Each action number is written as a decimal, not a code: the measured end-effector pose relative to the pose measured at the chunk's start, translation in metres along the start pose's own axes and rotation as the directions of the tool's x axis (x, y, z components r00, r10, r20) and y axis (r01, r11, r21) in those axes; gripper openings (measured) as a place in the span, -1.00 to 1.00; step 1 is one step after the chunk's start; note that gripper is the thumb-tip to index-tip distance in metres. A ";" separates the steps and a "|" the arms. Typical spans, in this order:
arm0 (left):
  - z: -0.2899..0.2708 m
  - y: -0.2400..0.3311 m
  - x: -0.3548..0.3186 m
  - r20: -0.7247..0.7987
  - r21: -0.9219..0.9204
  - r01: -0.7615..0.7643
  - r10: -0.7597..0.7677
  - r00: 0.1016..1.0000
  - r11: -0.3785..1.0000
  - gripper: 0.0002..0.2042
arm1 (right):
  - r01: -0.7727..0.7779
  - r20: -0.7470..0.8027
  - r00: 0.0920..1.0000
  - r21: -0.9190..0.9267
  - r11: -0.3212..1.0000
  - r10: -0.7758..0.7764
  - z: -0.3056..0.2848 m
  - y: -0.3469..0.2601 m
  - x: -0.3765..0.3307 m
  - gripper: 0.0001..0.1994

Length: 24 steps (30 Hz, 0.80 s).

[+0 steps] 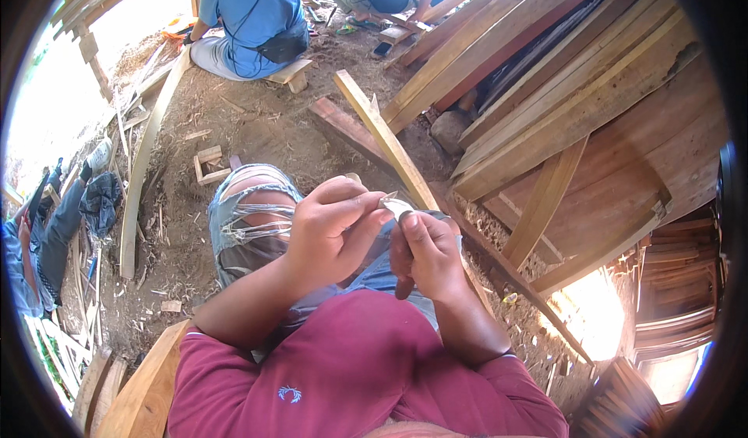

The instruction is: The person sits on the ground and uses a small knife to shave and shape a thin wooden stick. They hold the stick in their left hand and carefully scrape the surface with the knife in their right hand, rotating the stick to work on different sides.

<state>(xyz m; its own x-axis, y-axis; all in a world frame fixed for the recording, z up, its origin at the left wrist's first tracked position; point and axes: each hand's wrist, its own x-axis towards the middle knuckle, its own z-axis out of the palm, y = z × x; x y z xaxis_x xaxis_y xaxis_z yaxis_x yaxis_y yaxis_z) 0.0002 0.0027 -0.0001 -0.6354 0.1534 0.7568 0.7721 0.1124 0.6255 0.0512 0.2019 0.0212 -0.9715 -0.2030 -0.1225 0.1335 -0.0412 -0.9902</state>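
In front of my chest, above my lap, both hands meet. My right hand (428, 255) is closed, its thumb and fingers pinching a small pale piece (398, 206) that looks like carved wood. Touching or nearly touching that piece are the fingertips of my left hand (335, 224), bent in a pinch. A thin pale point shows at those fingertips, and a pale rounded bit (354, 178) peeks out behind the knuckles. What the left fingers grip is mostly hidden. Under the hands are my torn blue jeans (241, 216).
A long squared timber (382, 134) slants past my right knee. Large planks (545, 56) lean at the right. A small wooden frame (209, 165) and a long board (144, 173) lie on the shaving-strewn dirt. Ahead, a person in blue (253, 21) sits on a low stool; others are nearby.
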 end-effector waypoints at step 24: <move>-0.002 -0.002 0.000 0.011 0.110 -0.053 0.052 0.999 0.993 -0.74 | -0.078 -0.003 0.997 -0.154 0.985 0.079 -0.023 -0.016 0.002 -0.44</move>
<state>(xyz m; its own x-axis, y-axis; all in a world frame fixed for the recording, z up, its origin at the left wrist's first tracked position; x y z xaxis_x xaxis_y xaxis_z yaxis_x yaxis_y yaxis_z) -0.0015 0.0009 -0.0006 -0.5940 0.1695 0.7864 0.8013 0.2114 0.5597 0.0424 0.2246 0.0349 -0.9585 -0.2031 -0.2003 0.1774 0.1257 -0.9761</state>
